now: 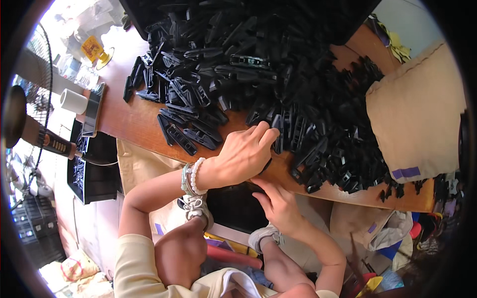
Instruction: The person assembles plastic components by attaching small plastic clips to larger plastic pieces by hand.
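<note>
A large heap of long, narrow black plastic clip pieces (233,74) covers much of the wooden table. My left hand (241,154), with beaded bracelets at its wrist, is closed at the heap's near edge. A dark piece (267,165) shows below its palm, and its fingertips press against another slim black piece (278,130). The fingers partly hide what they grip. Just below, near the table's front edge, is my right hand (280,206). Its thumb and forefinger are apart, with nothing visible between them. Shorter black pieces (343,169) are piled to the right.
A big black bin (133,25) lies at the back, its pieces spilling onto the table (119,111). A beige cloth bag (417,109) stands at right. At left are a fan (57,144), a white paper roll (73,101) and a black crate (102,174). A dark container (236,208) sits below my hands.
</note>
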Motion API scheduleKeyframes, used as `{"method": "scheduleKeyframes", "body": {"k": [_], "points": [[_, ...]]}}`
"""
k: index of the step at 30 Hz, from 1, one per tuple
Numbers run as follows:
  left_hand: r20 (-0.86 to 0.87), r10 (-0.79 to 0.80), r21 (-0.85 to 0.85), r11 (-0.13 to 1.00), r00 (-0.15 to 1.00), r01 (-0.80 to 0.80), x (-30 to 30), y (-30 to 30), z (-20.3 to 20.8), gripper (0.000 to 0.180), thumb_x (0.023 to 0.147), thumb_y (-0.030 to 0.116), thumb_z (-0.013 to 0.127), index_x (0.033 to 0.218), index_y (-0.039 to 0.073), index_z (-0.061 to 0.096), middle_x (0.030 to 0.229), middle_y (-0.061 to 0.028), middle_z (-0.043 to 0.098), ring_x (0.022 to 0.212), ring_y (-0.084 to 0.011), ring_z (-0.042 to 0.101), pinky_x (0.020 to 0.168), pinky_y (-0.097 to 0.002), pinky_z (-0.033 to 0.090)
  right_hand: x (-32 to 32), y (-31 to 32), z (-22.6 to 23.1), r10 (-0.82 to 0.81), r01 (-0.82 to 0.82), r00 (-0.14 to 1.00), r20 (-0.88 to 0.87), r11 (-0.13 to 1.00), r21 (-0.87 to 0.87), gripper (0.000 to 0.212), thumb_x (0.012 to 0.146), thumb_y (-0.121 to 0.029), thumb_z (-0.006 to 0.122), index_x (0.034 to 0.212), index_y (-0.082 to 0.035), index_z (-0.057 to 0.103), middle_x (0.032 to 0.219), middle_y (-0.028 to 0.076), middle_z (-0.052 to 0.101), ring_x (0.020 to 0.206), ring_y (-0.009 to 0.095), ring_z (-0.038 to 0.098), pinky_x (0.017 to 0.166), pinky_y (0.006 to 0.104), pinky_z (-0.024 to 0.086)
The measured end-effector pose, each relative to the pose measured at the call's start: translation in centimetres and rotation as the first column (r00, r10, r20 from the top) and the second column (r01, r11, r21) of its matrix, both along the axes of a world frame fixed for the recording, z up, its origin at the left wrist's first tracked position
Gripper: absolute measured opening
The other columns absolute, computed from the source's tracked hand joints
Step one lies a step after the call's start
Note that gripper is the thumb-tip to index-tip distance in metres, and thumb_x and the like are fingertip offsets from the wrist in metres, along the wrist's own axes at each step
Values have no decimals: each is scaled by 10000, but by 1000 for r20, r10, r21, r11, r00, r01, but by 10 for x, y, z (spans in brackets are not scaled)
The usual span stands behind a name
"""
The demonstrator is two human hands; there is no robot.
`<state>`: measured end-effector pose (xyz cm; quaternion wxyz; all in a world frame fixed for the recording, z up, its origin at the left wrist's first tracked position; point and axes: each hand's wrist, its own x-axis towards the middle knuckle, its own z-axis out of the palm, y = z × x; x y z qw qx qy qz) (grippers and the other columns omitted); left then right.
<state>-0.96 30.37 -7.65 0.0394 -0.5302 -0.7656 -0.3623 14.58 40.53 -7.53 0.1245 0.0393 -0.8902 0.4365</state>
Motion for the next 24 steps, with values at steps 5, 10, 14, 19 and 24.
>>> {"method": "scheduleKeyframes", "body": {"k": [5,10,14,19,24], "points": [[-279,-95,-72,994,956,78,-20,19,9,493,654,44,659,1140,30,577,966,-132,470,837,-280,578,641,-382,504,4,2,-9,-70,68,997,22,994,86,386,852,-71,691,1221,-10,594,976,181,651,754,362,646,653,430,518],[-350,-205,-68,979,914,194,-37,22,16,349,669,99,668,988,-7,574,1066,-160,511,905,-280,576,700,-356,516,-12,8,-1,-277,296,955,-106,881,369,337,849,-105,708,1168,-29,628,893,131,563,687,324,630,582,389,507],[-373,-267,-58,963,889,264,-40,22,10,274,712,72,630,968,-16,590,1124,-150,557,868,-259,596,712,-340,530,-1,5,-7,-229,268,958,-171,927,264,360,815,-72,735,1158,-32,635,891,110,569,734,293,621,597,385,499],[-484,-335,-129,941,808,312,-49,24,11,291,716,76,632,983,-35,600,1089,-140,582,860,-231,616,701,-324,538,26,7,-17,-240,314,935,-262,904,289,370,763,-37,768,1116,-20,656,919,95,597,767,280,603,638,363,505],[-516,-209,34,964,831,264,-38,9,30,315,666,41,669,951,-73,598,1004,-171,597,802,-252,642,664,-326,543,16,16,-19,-370,422,898,-238,879,225,342,771,-18,759,1096,-6,654,920,99,610,809,272,611,660,362,508]]}}
